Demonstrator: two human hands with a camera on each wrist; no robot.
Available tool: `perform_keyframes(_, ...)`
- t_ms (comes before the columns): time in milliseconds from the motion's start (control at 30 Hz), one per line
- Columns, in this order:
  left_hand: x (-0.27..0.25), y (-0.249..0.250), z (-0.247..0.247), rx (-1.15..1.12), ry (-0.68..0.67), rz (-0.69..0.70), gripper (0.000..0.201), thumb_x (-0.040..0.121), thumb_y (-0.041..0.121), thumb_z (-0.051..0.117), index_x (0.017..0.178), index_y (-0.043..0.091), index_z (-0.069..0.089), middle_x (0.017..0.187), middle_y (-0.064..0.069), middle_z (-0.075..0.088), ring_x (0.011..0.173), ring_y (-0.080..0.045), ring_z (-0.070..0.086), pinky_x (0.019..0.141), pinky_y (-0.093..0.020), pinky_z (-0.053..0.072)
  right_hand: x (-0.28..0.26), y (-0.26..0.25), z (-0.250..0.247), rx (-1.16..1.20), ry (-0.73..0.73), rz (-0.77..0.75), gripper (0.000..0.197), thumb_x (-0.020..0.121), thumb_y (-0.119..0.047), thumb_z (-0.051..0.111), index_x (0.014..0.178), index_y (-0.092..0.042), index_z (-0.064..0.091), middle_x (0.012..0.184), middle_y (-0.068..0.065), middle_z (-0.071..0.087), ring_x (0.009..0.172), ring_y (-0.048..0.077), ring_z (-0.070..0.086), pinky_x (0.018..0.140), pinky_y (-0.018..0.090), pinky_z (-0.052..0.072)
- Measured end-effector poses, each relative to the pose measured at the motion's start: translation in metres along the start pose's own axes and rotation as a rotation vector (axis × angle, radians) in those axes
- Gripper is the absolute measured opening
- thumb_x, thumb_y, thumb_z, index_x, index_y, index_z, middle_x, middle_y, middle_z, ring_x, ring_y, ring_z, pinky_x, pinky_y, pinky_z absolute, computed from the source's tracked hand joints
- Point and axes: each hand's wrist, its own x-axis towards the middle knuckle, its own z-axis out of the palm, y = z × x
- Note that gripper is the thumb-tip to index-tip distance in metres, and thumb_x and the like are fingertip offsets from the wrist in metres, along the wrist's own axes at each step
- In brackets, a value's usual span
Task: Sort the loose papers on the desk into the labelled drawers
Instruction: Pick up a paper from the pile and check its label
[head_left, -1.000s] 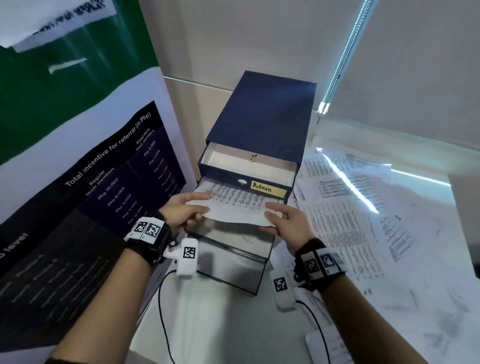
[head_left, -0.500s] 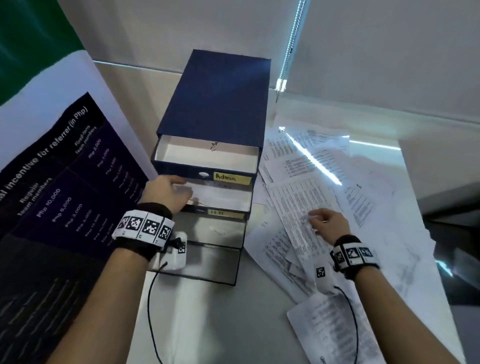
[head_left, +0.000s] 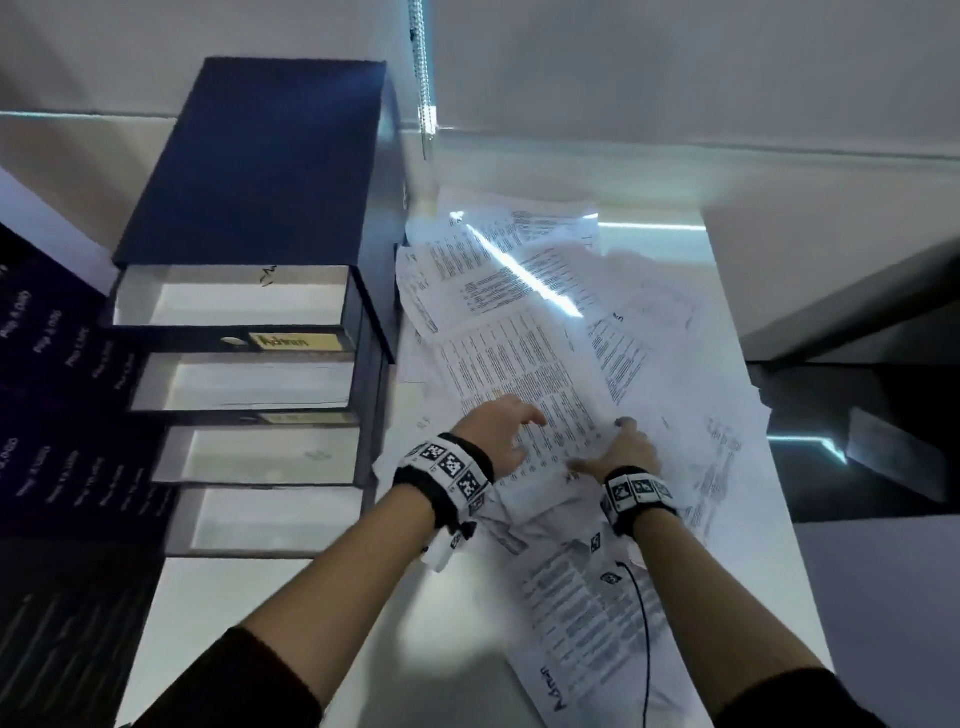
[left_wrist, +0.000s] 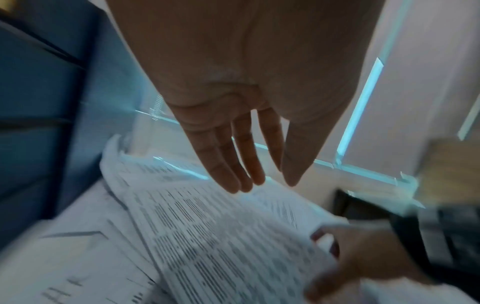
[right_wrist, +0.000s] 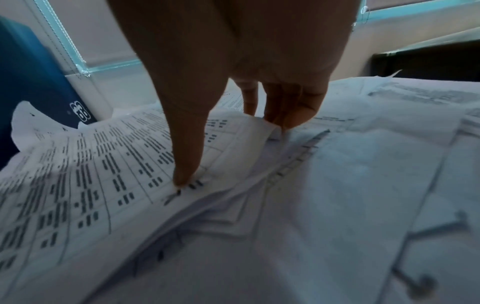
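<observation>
A blue drawer unit (head_left: 270, 156) stands at the left with several drawers pulled out. The top one (head_left: 234, 299) carries a yellow "Admin" label (head_left: 296, 341); the second (head_left: 260, 382) holds white sheets. Loose printed papers (head_left: 649, 322) cover the desk to its right. My right hand (head_left: 618, 441) (right_wrist: 231, 152) pinches the near corner of a printed table sheet (head_left: 519, 364) (right_wrist: 91, 174), with the thumb (right_wrist: 185, 174) on top and the fingers (right_wrist: 283, 115) curled under the edge. Just over the same sheet (left_wrist: 207, 226), my left hand (head_left: 514, 426) (left_wrist: 259, 183) hovers with straight fingers and holds nothing.
A dark poster board (head_left: 47, 415) leans at the left of the drawers. A blind chain (head_left: 423, 78) hangs behind the unit. A sheet marked "Admin" (head_left: 587, 623) lies near me under my right forearm. The desk's right edge (head_left: 779, 519) drops to a dark gap.
Both hands slid a sheet into the second drawer, then the right hand moved to the pile and took a sheet's corner. The left hand left the drawer and came across to that sheet.
</observation>
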Motion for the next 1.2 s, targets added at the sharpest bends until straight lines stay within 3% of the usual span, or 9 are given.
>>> perform_keyframes(167, 0.056, 0.038, 0.031, 0.281, 0.043, 0.024, 0.091, 0.069, -0.012, 0.070, 0.146, 0.023, 0.037, 0.154, -0.008, 0.030, 0.142, -0.027, 0.029, 0.116, -0.038, 0.029, 0.012, 0.022, -0.023, 0.123, -0.113, -0.327, 0.007, 0.078, -0.019, 0.076, 0.079, -0.022, 0.070, 0.090, 0.003, 0.069, 0.091, 0.022, 0.068, 0.078, 0.029, 0.056)
perform_keyframes(233, 0.071, 0.044, 0.032, 0.410, 0.046, 0.028, 0.100, 0.065, -0.006, 0.077, 0.149, 0.025, 0.031, 0.159, -0.008, 0.021, 0.146, -0.027, 0.020, 0.120, -0.040, 0.016, 0.013, 0.031, -0.037, 0.224, -0.208, -0.486, 0.013, 0.079, -0.009, 0.077, 0.079, -0.022, 0.075, 0.083, -0.002, 0.074, 0.080, 0.012, 0.070, 0.081, 0.026, 0.058)
perform_keyframes(300, 0.082, 0.045, 0.033, 0.479, 0.003, 0.039, 0.075, 0.071, 0.006, 0.079, 0.137, 0.026, 0.049, 0.149, -0.007, 0.041, 0.140, -0.025, 0.034, 0.120, -0.043, 0.014, 0.016, 0.041, -0.053, 0.326, -0.209, -0.565, 0.011, 0.080, -0.011, 0.077, 0.083, -0.021, 0.078, 0.081, -0.005, 0.075, 0.078, 0.009, 0.070, 0.080, 0.024, 0.057)
perform_keyframes(400, 0.087, 0.042, 0.032, 0.483, -0.110, -0.062, 0.003, 0.086, 0.020, 0.062, 0.086, 0.023, 0.061, 0.084, 0.003, 0.064, 0.097, -0.022, 0.064, 0.109, -0.040, 0.035, 0.024, 0.052, -0.066, 0.572, -0.078, -0.524, 0.018, 0.090, -0.028, 0.069, 0.100, -0.016, 0.076, 0.091, -0.004, 0.075, 0.084, 0.011, 0.070, 0.080, 0.025, 0.056)
perform_keyframes(500, 0.081, 0.023, 0.032, 0.264, -0.141, -0.256, 0.012, 0.091, 0.028, 0.061, 0.092, 0.016, 0.064, 0.089, -0.005, 0.068, 0.089, -0.025, 0.065, 0.081, -0.031, 0.052, 0.037, 0.060, -0.053, 0.577, 0.005, -0.230, 0.038, 0.099, -0.040, 0.049, 0.111, -0.011, 0.071, 0.105, 0.005, 0.072, 0.094, 0.020, 0.066, 0.089, 0.032, 0.052)
perform_keyframes(567, 0.074, 0.005, 0.029, 0.170, -0.109, -0.376, 0.027, 0.090, 0.036, 0.064, 0.099, 0.011, 0.067, 0.095, -0.008, 0.069, 0.090, -0.026, 0.066, 0.074, -0.028, 0.050, 0.041, 0.064, -0.035, 0.390, -0.035, -0.133, 0.040, 0.093, -0.045, 0.058, 0.117, -0.014, 0.064, 0.113, 0.008, 0.067, 0.098, 0.025, 0.064, 0.090, 0.034, 0.051)
perform_keyframes(667, 0.059, -0.021, 0.026, 0.072, -0.076, -0.504, 0.032, 0.090, 0.036, 0.065, 0.104, 0.008, 0.070, 0.100, -0.013, 0.072, 0.094, -0.028, 0.067, 0.078, -0.029, 0.051, 0.037, 0.064, -0.017, 0.241, -0.098, -0.167, 0.052, 0.075, -0.041, 0.080, 0.117, -0.018, 0.057, 0.105, 0.003, 0.063, 0.094, 0.022, 0.062, 0.087, 0.032, 0.052)
perform_keyframes(933, 0.014, -0.052, 0.043, -0.155, 0.006, -0.706, 0.046, 0.100, 0.043, 0.047, 0.093, 0.001, 0.062, 0.084, -0.012, 0.060, 0.080, -0.025, 0.059, 0.070, -0.029, 0.045, 0.035, 0.052, -0.016, 0.308, -0.121, -0.139, 0.026, 0.079, -0.029, 0.077, 0.101, -0.015, 0.073, 0.102, 0.002, 0.072, 0.089, 0.016, 0.064, 0.087, 0.026, 0.051)
perform_keyframes(1200, -0.026, -0.068, 0.023, -0.377, 0.149, -0.623, 0.025, 0.081, 0.026, 0.079, 0.097, 0.009, 0.073, 0.085, -0.006, 0.074, 0.079, -0.020, 0.069, 0.070, -0.027, 0.054, 0.014, 0.044, -0.097, 0.583, 0.344, -0.313, 0.019, 0.090, -0.028, 0.068, 0.102, -0.016, 0.077, 0.083, -0.003, 0.073, 0.073, 0.013, 0.063, 0.074, 0.022, 0.053)
